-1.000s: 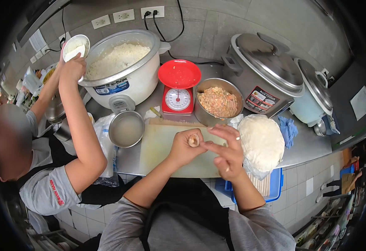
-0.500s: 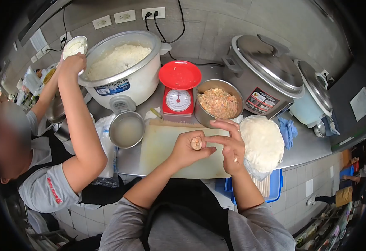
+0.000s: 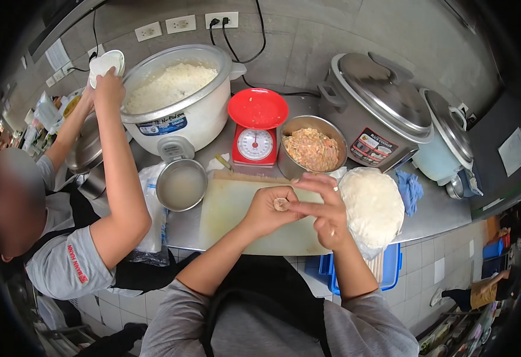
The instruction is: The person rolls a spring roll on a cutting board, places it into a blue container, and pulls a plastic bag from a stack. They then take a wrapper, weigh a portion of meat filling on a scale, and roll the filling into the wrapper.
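Note:
My left hand [image 3: 265, 211] is curled around a small dumpling [image 3: 281, 204], whose round top shows between thumb and forefinger. Against that top rests a finger of my right hand [image 3: 325, 211], while its other fingers are spread apart and hold nothing. Both hands are above a pale cutting board [image 3: 231, 208]. Behind them stands a metal pot [image 3: 284, 163] of chopped orange-and-white filling [image 3: 311, 147]. A large pale dough-like mound [image 3: 372, 205] lies right of my right hand.
A red scale [image 3: 256, 143], a bowl of cloudy liquid [image 3: 181, 185], an open rice cooker [image 3: 189, 128] and a lidded cooker [image 3: 362, 113] line the counter. At left, a co-worker's raised arm [image 3: 120, 172] holds a white bowl [image 3: 107, 66]. A blue bin [image 3: 394, 268] sits below the counter edge.
My right finger has come onto the dumpling's top, covering more of it. My left hand keeps its hold. The co-worker's bowl has tilted.

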`<move>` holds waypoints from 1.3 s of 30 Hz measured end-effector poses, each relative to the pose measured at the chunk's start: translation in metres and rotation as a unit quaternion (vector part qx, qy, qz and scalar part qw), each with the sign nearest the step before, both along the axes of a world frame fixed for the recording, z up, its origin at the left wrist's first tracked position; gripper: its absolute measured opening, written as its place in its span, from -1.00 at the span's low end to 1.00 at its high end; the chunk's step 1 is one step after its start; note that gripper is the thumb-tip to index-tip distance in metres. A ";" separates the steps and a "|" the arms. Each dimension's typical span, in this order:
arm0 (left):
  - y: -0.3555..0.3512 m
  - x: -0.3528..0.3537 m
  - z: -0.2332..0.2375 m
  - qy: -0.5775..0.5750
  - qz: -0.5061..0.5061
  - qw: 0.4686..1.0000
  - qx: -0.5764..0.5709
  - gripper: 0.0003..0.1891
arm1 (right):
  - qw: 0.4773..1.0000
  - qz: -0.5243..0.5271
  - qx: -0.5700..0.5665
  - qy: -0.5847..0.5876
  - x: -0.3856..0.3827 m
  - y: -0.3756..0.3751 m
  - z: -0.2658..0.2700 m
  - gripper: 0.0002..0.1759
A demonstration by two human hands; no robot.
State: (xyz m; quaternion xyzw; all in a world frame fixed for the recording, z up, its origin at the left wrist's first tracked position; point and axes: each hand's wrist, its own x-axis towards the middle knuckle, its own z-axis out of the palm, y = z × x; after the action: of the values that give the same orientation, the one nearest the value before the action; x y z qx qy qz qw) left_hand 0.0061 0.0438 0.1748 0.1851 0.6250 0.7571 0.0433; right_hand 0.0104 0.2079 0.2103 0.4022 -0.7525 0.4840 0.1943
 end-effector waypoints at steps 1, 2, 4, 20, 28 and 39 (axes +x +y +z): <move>0.000 -0.001 -0.004 0.013 0.004 1.000 -0.001 -0.75 | 1.000 -0.006 0.022 0.012 0.003 0.000 0.001 -0.59; 0.000 -0.002 -0.007 0.019 0.007 1.000 -0.008 -0.74 | 0.997 -0.029 0.059 0.044 0.003 -0.001 0.000 -0.53; 0.001 -0.003 -0.011 0.034 0.010 0.999 -0.021 -0.72 | 0.982 -0.077 0.132 0.109 0.001 -0.003 -0.002 -0.40; -0.001 -0.005 -0.010 0.080 0.042 0.993 -0.075 -0.64 | 0.998 -0.009 0.059 -0.010 -0.010 0.000 0.002 -0.42; 0.001 -0.011 0.010 -0.002 0.124 0.972 0.199 -0.78 | 0.964 -0.030 0.053 -0.258 0.013 -0.014 -0.090 -0.24; -0.085 0.008 -0.124 -0.146 0.299 0.943 -0.002 -0.80 | 0.927 -0.158 0.320 -0.119 0.025 0.038 -0.123 -0.51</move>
State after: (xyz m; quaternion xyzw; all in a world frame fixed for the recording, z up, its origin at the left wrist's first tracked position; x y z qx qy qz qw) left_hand 0.0140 -0.0414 0.0506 -0.1235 0.6402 0.7524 -0.0941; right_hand 0.0353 0.2455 0.0874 0.2580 -0.9388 0.2249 0.0386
